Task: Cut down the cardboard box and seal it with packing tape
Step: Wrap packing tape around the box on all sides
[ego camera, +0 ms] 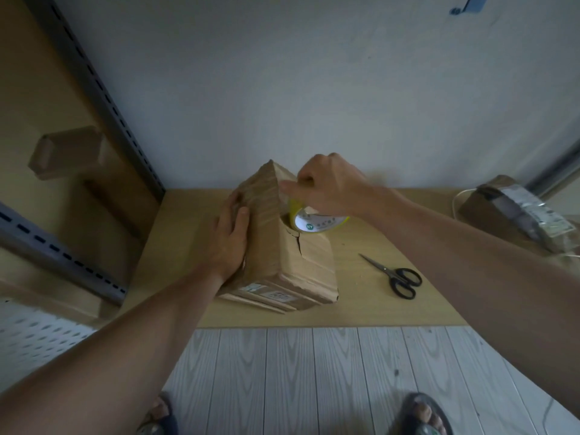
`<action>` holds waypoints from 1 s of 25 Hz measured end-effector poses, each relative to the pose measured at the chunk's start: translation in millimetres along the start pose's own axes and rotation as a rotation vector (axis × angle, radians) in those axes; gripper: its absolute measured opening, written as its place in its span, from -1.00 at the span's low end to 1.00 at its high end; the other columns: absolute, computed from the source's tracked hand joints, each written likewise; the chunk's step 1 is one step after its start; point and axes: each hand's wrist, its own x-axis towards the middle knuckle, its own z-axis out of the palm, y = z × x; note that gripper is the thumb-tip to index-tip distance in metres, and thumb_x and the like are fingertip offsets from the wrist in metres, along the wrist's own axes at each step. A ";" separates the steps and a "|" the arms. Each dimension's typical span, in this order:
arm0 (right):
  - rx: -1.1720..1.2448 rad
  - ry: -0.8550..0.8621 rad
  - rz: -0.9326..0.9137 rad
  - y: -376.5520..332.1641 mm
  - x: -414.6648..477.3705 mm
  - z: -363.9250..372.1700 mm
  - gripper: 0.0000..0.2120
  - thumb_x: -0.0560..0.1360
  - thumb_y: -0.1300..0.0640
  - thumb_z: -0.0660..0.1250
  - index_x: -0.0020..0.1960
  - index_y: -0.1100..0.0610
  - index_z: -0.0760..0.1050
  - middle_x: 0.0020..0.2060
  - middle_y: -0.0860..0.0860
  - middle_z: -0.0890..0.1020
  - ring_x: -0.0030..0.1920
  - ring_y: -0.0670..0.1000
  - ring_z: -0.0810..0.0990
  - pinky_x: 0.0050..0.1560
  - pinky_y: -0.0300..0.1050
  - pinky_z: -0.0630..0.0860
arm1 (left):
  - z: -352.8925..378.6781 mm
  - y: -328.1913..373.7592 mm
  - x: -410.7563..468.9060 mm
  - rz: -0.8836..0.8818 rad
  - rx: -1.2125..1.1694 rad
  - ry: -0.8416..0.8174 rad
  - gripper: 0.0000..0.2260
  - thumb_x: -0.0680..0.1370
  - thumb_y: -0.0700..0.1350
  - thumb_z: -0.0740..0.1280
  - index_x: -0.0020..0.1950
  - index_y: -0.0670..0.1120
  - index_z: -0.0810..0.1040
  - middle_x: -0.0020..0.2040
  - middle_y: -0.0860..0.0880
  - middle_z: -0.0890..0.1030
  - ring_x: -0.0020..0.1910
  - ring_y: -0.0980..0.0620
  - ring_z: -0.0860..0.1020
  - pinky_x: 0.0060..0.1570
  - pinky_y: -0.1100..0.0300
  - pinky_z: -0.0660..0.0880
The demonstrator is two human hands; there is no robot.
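Head view: our brown cardboard box [282,246] sits tilted near the middle of the pale wooden tabletop [361,309], close to the wall. Our left hand [230,240] lies flat against its left face, fingers straight. Our right hand [329,186] curls round the yellow-edged roll of packing tape [317,222] at the box's upper right, thumb touching cardboard. Black-handled scissors [395,276] lie apart to the right, a labelled brown parcel [514,211] at the far right edge. Behind is a grey-white wall [314,89], left of us slotted grey metal shelving [97,92], below a grey plank floor [298,372].
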 end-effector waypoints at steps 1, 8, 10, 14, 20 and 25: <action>0.070 0.010 -0.020 -5.3 4.1 1.8 -0.47 0.54 -0.13 0.26 -0.48 0.11 0.24 -0.53 -0.01 0.31 -0.47 -0.02 0.34 -0.38 -0.14 0.22 | -3.2 -8.0 -0.3 -0.017 -0.006 0.008 -0.53 0.67 0.27 0.01 0.59 0.25 0.14 0.54 -0.01 0.31 0.47 0.00 0.35 0.49 -0.02 0.24; 0.561 -0.158 -0.049 -11.8 3.4 17.6 -0.41 0.58 -0.19 0.28 -0.27 0.35 0.46 -0.43 0.13 0.54 -0.43 -0.08 0.48 -0.31 -0.23 0.38 | -38.1 -9.0 -4.3 0.130 -0.048 0.032 -0.64 0.68 -0.01 0.16 0.48 0.06 0.40 0.35 -0.04 0.55 0.33 -0.01 0.52 0.38 -0.03 0.43; 0.571 -0.153 -0.031 -15.7 2.9 20.6 -0.36 0.57 -0.26 0.23 -0.24 0.36 0.49 -0.41 0.16 0.59 -0.40 -0.06 0.55 -0.24 -0.06 0.51 | -50.3 9.1 6.3 0.124 -0.152 -0.215 -0.55 0.55 -0.15 0.23 0.42 0.13 0.47 0.28 -0.17 0.57 0.26 -0.15 0.55 0.33 -0.08 0.45; 0.688 -0.178 -0.010 -11.7 6.1 25.9 -0.39 0.51 -0.32 0.29 -0.28 0.26 0.54 -0.45 -0.03 0.56 -0.37 -0.05 0.55 -0.15 0.07 0.52 | -47.5 15.2 27.2 0.115 0.246 -0.484 -0.24 0.29 0.26 0.55 0.44 0.23 0.35 0.41 0.03 0.46 0.41 0.04 0.43 0.40 -0.02 0.40; 0.535 -0.281 -0.044 -20.8 0.6 34.0 -0.52 0.60 -0.08 0.30 -0.49 -0.04 0.53 -0.64 -0.24 0.43 -0.53 -0.27 0.45 -0.43 -0.44 0.29 | -10.3 -36.2 12.2 0.060 0.128 -0.211 -0.40 0.19 0.47 0.52 0.13 0.23 0.61 0.04 0.15 0.70 0.06 0.14 0.66 0.12 -0.06 0.62; 0.297 -0.213 -0.072 -23.7 10.6 23.7 -0.49 0.53 -0.26 0.31 -0.42 0.08 0.43 -0.57 -0.09 0.37 -0.54 -0.13 0.34 -0.44 -0.21 0.29 | -13.4 -34.6 18.4 0.124 0.182 -0.263 -0.22 0.22 0.46 0.53 0.38 0.30 0.41 0.28 0.16 0.59 0.28 0.10 0.56 0.31 -0.09 0.49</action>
